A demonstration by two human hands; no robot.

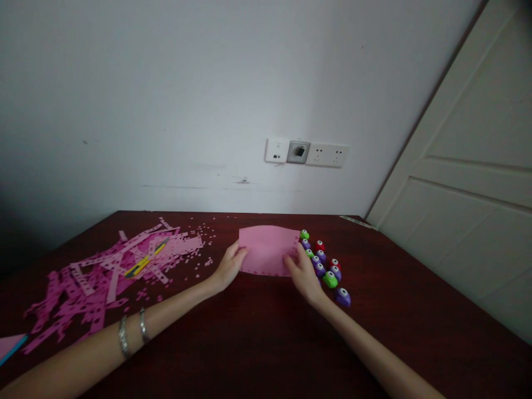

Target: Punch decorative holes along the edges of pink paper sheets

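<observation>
Both hands hold a pink sheet of paper [268,249] up over the dark table, slightly bowed. Small punched shapes run along its bottom and right edges. My left hand [228,269] pinches the left edge, thumb in front. At the right edge, my right hand [305,274] grips it with the thumb across the front. Just beyond the right hand stand several small craft punches in purple, green and red, among them a purple punch [343,297] and a green punch [330,279]. Part of the group is hidden behind the hand.
Left on the table [257,343] lies a pile of punched pink paper strips [95,293], with a yellow utility knife [145,259] on top. Tiny pink cut-outs [203,261] are scattered beside it. Behind are a wall with sockets [327,155] and, to the right, a white door [469,183].
</observation>
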